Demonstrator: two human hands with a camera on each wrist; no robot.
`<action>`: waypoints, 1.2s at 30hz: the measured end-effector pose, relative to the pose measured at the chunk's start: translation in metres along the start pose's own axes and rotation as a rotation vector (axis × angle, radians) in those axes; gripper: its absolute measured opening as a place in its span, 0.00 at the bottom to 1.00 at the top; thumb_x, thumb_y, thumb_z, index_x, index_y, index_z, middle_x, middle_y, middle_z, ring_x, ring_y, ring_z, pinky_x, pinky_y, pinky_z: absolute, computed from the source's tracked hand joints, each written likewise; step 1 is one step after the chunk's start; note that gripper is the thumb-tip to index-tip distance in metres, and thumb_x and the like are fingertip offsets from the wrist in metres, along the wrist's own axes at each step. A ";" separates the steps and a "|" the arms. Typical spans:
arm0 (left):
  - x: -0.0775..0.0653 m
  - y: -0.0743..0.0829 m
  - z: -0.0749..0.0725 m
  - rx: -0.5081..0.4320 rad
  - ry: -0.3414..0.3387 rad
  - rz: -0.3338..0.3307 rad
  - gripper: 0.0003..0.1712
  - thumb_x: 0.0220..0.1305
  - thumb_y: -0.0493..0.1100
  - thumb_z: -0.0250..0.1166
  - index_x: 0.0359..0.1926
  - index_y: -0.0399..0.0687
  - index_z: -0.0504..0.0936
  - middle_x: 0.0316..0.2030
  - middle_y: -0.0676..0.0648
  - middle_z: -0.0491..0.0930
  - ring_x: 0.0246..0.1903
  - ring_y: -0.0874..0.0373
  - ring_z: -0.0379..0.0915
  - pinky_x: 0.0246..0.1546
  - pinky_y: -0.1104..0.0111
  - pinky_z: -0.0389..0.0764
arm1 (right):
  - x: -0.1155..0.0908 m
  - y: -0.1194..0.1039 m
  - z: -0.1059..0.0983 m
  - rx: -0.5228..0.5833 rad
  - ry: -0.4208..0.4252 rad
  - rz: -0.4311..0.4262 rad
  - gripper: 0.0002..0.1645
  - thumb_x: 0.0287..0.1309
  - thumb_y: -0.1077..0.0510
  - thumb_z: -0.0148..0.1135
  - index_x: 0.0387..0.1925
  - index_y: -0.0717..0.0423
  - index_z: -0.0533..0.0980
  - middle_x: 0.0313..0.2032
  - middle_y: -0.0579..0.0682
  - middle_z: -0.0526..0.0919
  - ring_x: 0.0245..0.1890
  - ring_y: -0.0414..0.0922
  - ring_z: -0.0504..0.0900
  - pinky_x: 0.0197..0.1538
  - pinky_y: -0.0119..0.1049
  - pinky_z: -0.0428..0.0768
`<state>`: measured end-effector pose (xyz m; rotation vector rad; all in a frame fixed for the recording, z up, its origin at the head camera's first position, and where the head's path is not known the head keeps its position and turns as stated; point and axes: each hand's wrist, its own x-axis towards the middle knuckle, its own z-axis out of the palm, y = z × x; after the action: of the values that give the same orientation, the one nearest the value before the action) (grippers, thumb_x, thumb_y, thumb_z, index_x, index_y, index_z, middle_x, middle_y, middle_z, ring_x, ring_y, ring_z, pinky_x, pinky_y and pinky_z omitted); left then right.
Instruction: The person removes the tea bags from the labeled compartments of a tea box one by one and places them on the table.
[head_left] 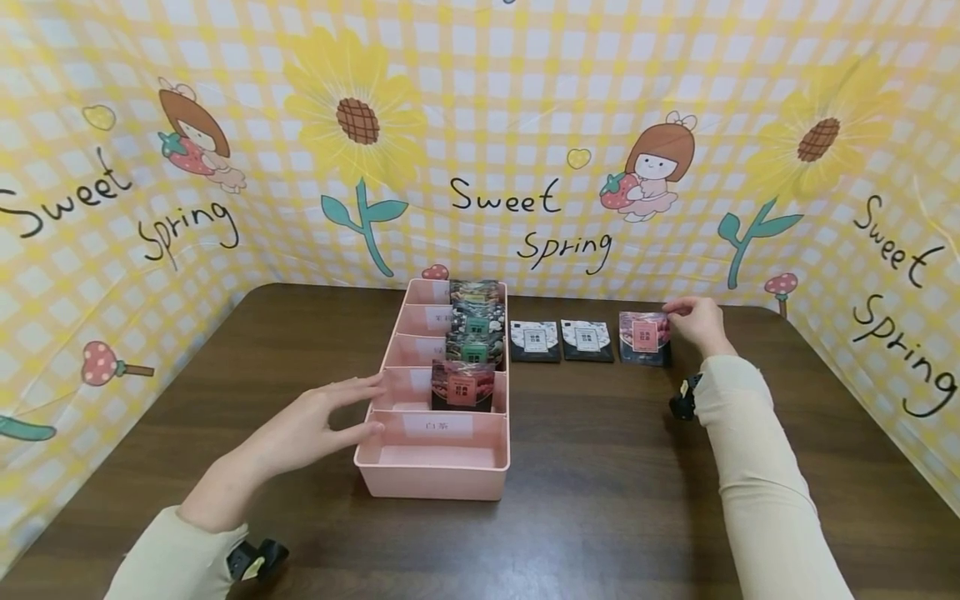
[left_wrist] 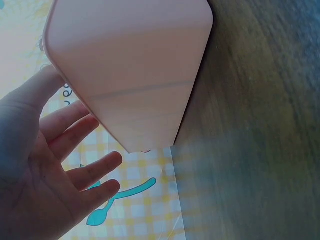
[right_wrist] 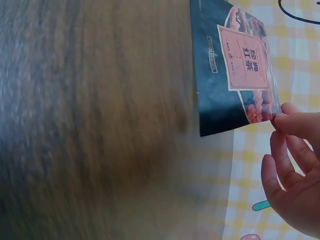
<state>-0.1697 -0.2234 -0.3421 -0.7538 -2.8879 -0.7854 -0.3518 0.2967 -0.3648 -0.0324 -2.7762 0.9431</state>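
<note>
A pink divided box (head_left: 431, 482) stands lengthwise on the table, with sachets in several of its compartments. My left hand (head_left: 322, 421) rests its fingertips at the box's left rim, fingers spread and fairly straight; the left wrist view shows the thumb and fingers along that rim (left_wrist: 80, 102). At the far right of the sachet row, my right hand (head_left: 699, 323) pinches the top corner of a red-and-black tea sachet (head_left: 645, 337) between thumb and fingertip. In the right wrist view that sachet (right_wrist: 220, 85) has a pink label. Inside the box, a similar red sachet (head_left: 462, 387) leans in the second compartment from the front.
Two white-and-black sachets, one (head_left: 535, 340) by the box and another (head_left: 587, 340) to its right, lie on the brown table (head_left: 600, 483). Green-labelled sachets (head_left: 476, 323) fill the rear compartments. The front compartment (head_left: 442, 454) shows its bare floor. A yellow checked cloth (head_left: 480, 125) surrounds the table.
</note>
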 end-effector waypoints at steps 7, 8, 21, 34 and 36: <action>0.000 0.001 0.000 0.000 -0.003 -0.003 0.29 0.61 0.56 0.62 0.58 0.46 0.76 0.62 0.45 0.71 0.64 0.43 0.64 0.61 0.47 0.67 | 0.001 0.002 0.005 -0.010 0.024 -0.022 0.13 0.56 0.65 0.54 0.40 0.69 0.79 0.39 0.67 0.83 0.43 0.58 0.78 0.48 0.47 0.72; 0.000 0.001 0.000 -0.001 -0.003 -0.003 0.28 0.60 0.56 0.62 0.58 0.46 0.76 0.62 0.45 0.72 0.64 0.43 0.64 0.61 0.47 0.67 | 0.001 0.002 0.005 -0.010 0.027 -0.023 0.13 0.56 0.65 0.54 0.39 0.69 0.79 0.39 0.67 0.83 0.43 0.58 0.78 0.48 0.47 0.72; 0.000 0.002 0.000 0.001 -0.002 0.003 0.28 0.60 0.55 0.62 0.57 0.45 0.77 0.62 0.45 0.72 0.63 0.43 0.65 0.60 0.48 0.67 | 0.001 0.003 0.006 -0.014 0.032 -0.038 0.13 0.58 0.65 0.54 0.41 0.70 0.79 0.41 0.68 0.82 0.46 0.62 0.77 0.52 0.52 0.71; 0.000 0.001 0.000 -0.009 -0.001 0.000 0.28 0.60 0.55 0.62 0.57 0.45 0.76 0.62 0.45 0.72 0.63 0.43 0.64 0.60 0.48 0.67 | -0.005 -0.021 -0.004 0.063 -0.070 -0.100 0.17 0.64 0.59 0.53 0.48 0.69 0.76 0.49 0.69 0.78 0.49 0.60 0.77 0.46 0.41 0.76; 0.000 0.001 0.000 -0.006 0.000 -0.001 0.28 0.60 0.55 0.62 0.57 0.45 0.76 0.62 0.45 0.72 0.64 0.44 0.64 0.60 0.48 0.67 | -0.006 -0.029 -0.007 0.076 -0.089 -0.123 0.18 0.64 0.58 0.53 0.49 0.68 0.75 0.50 0.68 0.78 0.49 0.60 0.78 0.46 0.40 0.77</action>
<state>-0.1691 -0.2225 -0.3411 -0.7527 -2.8873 -0.7946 -0.3430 0.2775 -0.3432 0.1937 -2.7820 1.0411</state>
